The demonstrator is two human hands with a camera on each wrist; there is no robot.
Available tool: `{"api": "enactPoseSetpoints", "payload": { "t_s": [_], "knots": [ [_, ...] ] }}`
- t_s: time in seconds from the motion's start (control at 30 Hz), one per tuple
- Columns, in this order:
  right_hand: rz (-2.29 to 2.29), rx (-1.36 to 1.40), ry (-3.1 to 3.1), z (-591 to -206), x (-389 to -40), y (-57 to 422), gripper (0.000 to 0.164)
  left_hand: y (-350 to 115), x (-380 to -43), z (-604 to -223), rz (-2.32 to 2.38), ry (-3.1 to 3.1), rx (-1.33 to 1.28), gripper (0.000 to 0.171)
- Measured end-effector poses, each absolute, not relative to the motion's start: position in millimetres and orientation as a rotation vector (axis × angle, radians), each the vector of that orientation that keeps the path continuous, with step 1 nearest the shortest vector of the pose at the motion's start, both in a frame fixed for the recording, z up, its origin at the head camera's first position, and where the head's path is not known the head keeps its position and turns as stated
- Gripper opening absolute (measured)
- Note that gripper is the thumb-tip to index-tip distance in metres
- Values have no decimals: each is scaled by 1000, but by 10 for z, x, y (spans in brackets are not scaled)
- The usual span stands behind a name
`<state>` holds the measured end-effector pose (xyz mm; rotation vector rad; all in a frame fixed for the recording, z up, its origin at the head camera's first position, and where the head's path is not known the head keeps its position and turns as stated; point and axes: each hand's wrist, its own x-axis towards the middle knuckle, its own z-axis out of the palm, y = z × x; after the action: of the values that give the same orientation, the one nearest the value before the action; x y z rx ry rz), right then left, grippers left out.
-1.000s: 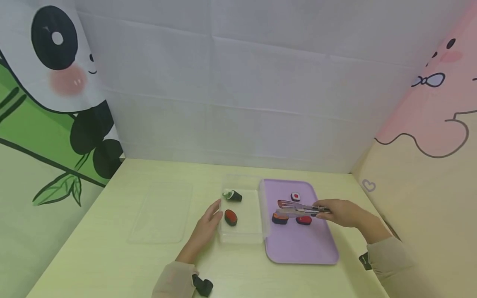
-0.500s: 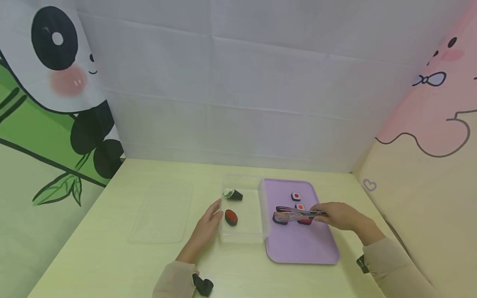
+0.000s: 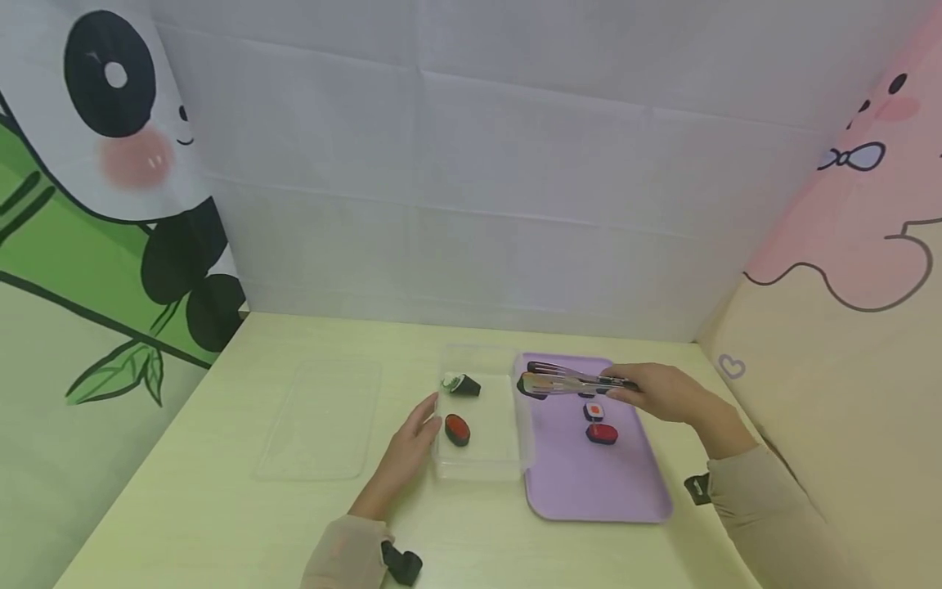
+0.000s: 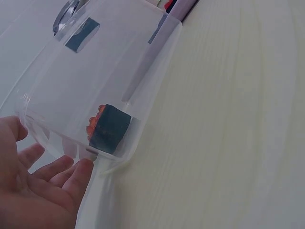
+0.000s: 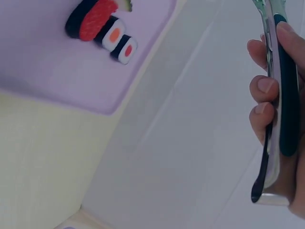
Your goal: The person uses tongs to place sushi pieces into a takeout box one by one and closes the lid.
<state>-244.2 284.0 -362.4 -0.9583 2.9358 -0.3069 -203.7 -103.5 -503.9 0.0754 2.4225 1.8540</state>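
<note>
I had the left hand (image 3: 405, 450) at the left side of the box (image 3: 495, 429), fingers loosely spread; the right hand (image 3: 666, 394) gripped tongs (image 3: 570, 382) that pinched a sushi (image 3: 537, 396) by the box's right edge, above the tray (image 3: 596, 491). A cone (image 3: 465, 386) and a roe roll (image 3: 457, 430) lay inside the box.

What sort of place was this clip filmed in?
Probably a staged recording booth rather than a working kitchen: a plain pale backdrop stands behind the table, cartoon prints line both sides, and toy-looking sushi lies on a purple tray.
</note>
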Motion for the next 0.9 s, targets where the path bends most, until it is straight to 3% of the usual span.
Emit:
{"api": "enactPoseSetpoints", "payload": {
  "t_s": [0.5, 0.9],
  "knots": [
    [-200, -1097, 2824, -3878, -2773, 1951, 29, -1073, -2016, -5035, 1834, 2451, 95, 51],
    [-103, -1090, 2791, -4048, -2856, 1699, 27, -1097, -1990, -5013, 1832, 2450, 121, 51]
  ]
}}
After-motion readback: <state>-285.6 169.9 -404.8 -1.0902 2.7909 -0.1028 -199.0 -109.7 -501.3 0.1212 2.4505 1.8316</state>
